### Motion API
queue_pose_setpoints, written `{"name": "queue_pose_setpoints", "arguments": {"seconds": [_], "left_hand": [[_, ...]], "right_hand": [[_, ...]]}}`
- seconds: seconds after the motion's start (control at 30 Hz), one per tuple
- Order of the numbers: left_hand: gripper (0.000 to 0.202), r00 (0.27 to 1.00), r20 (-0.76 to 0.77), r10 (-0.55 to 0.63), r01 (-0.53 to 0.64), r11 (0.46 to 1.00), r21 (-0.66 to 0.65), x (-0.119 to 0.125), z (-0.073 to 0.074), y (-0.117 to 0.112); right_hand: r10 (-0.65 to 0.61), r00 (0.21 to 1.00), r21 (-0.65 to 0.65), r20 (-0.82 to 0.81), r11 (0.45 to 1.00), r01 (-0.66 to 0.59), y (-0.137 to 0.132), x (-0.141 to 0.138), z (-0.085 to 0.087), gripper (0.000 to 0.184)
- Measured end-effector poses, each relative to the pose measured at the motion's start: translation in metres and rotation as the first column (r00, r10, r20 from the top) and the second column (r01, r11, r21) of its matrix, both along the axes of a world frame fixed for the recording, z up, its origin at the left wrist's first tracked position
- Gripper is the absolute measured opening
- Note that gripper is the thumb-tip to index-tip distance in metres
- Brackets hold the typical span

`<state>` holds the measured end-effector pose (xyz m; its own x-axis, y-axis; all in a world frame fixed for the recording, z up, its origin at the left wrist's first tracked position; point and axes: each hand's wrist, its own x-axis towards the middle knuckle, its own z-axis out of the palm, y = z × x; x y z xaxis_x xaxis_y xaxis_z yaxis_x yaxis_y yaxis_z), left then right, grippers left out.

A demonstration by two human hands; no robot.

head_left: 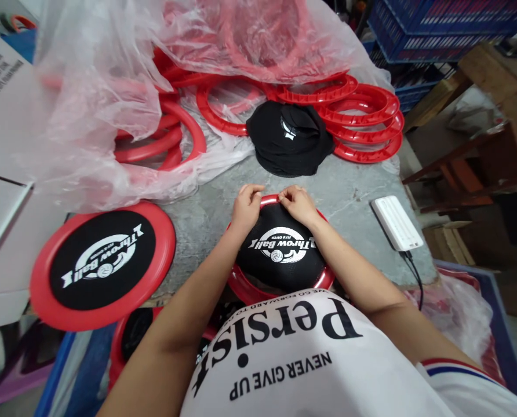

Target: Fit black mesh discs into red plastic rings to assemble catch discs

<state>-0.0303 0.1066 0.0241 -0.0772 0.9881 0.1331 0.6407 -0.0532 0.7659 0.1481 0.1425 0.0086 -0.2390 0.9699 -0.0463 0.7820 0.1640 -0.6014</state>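
Note:
A red plastic ring (323, 279) lies on the grey table (354, 191) right in front of me, with a black printed cloth cover (280, 252) stretched over it. My left hand (246, 207) and my right hand (298, 204) both pinch the cover's far edge at the ring's far rim, fingers curled tight. A finished red disc with a black printed centre (102, 264) lies to the left. A pile of black cloth covers (290, 139) sits just beyond my hands.
Several bare red rings (363, 119) are heaped at the back, partly under a clear plastic bag (110, 92). A white power bank (396, 223) with a cable lies at the right. White cardboard boxes (2, 174) stand left, blue crates (436, 26) far right.

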Motion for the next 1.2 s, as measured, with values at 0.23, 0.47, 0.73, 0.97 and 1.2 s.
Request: {"name": "queue_pose_setpoints", "arguments": {"seconds": [0.23,0.47,0.73,0.97,1.2], "left_hand": [[0.017,0.788,-0.611,-0.070,0.029,0.997,-0.077,0.006,0.024,-0.047],[0.022,0.732,-0.676,-0.082,0.025,0.995,-0.093,0.009,0.003,-0.038],[0.007,0.801,-0.577,-0.162,0.152,0.986,-0.066,0.009,0.011,-0.034],[0.022,0.894,-0.411,-0.177,0.076,0.965,-0.250,0.010,0.018,-0.028],[0.031,0.920,-0.377,-0.105,-0.013,0.955,-0.297,0.013,0.020,-0.017]], "right_hand": [[-0.100,0.994,-0.044,0.043,0.994,0.102,0.008,0.002,-0.007,0.027],[-0.155,0.987,-0.040,0.049,0.987,0.157,-0.005,0.012,-0.012,0.028],[-0.157,0.987,-0.098,0.032,0.982,0.159,-0.034,0.040,-0.010,0.035],[-0.138,0.990,-0.107,-0.006,0.985,0.136,-0.047,0.049,-0.008,0.038],[-0.104,0.988,-0.023,-0.113,0.995,0.102,-0.033,0.036,0.010,0.032]]}}
